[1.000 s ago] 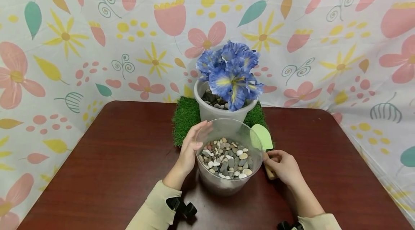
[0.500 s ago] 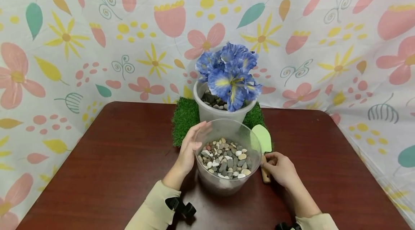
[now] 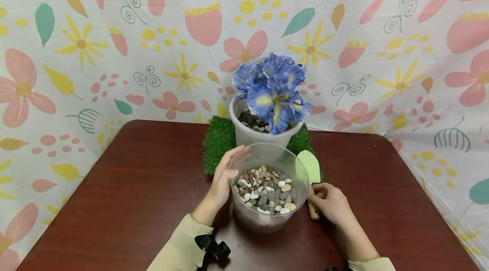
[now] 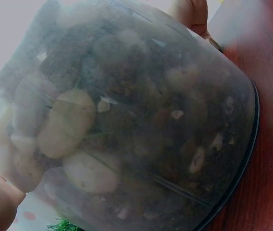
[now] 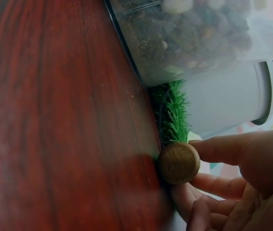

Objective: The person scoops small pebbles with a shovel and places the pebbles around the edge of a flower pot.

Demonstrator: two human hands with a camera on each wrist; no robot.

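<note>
A clear plastic pot [image 3: 263, 222] with pebbles [image 3: 267, 190] in it stands on the table in the head view. My left hand [image 3: 221, 177] rests on the pot's left side, its fingers extended along the wall. To the pot's right, a small trowel [image 3: 310, 168] has a pale green blade and a short wooden handle. My right hand [image 3: 332, 203] pinches that handle between thumb and fingers; its round wooden end [image 5: 179, 163] faces the right wrist camera. Dark soil [image 4: 170, 139] under the pebbles shows through the cloudy wall in the left wrist view.
Behind the clear pot, a white pot [image 3: 263, 138] with blue flowers [image 3: 275, 92] and stones stands on a green artificial grass mat [image 3: 219, 143]. The dark red wooden table [image 3: 153, 186] ends at a flower-printed cloth [image 3: 183, 41].
My right hand has shifted slightly left with the trowel handle, turning the handle's lower end toward the pot. My left hand has kept its place on the pot. The head view has tilted slightly.
</note>
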